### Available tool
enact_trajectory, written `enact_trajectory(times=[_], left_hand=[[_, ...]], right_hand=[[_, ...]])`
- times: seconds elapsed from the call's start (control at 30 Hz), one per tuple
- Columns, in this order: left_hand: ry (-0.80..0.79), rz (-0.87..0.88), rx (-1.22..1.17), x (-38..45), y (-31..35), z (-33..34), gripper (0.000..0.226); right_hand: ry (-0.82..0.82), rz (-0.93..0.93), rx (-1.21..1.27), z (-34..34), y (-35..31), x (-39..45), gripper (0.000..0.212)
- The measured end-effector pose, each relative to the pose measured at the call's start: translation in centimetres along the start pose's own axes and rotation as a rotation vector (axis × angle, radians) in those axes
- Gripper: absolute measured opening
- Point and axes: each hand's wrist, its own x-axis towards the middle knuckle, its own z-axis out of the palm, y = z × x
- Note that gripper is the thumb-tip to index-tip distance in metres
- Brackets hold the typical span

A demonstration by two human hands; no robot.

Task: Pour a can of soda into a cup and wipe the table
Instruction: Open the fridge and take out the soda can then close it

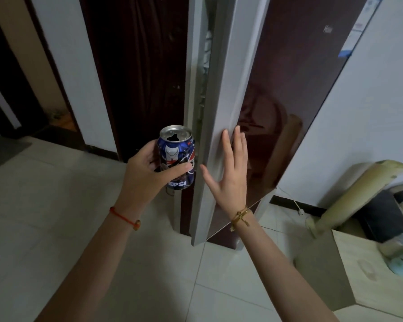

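A glossy printed metal can [177, 159] with a bare silvery top is seen at centre. The fridge door [275, 108] at upper right is faced in mirror-glossy dark panel, edged in matt grey. Smooth, faintly shiny tiles [56, 217] cover the floor.

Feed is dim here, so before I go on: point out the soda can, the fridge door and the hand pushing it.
soda can [176, 159], head view, on its printed side wall.
fridge door [272, 101], head view, on the dark glossy front panel.
right hand [230, 175], head view, on the back of the hand, fingers flat on the door edge.
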Motion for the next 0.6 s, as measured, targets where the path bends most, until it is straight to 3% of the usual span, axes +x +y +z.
enact_trajectory(times=[0.3,0.6], left_hand=[[-0.083,-0.008,0.005,7.0,-3.3,-6.4,0.062],[-0.099,-0.043,-0.020,12.9,-5.5,-8.9,0.060]], right_hand=[[0.002,0.047,-0.117,8.9,-0.3,4.0,0.084],[-0.086,0.097,-0.190,14.0,0.9,8.1,0.062]])
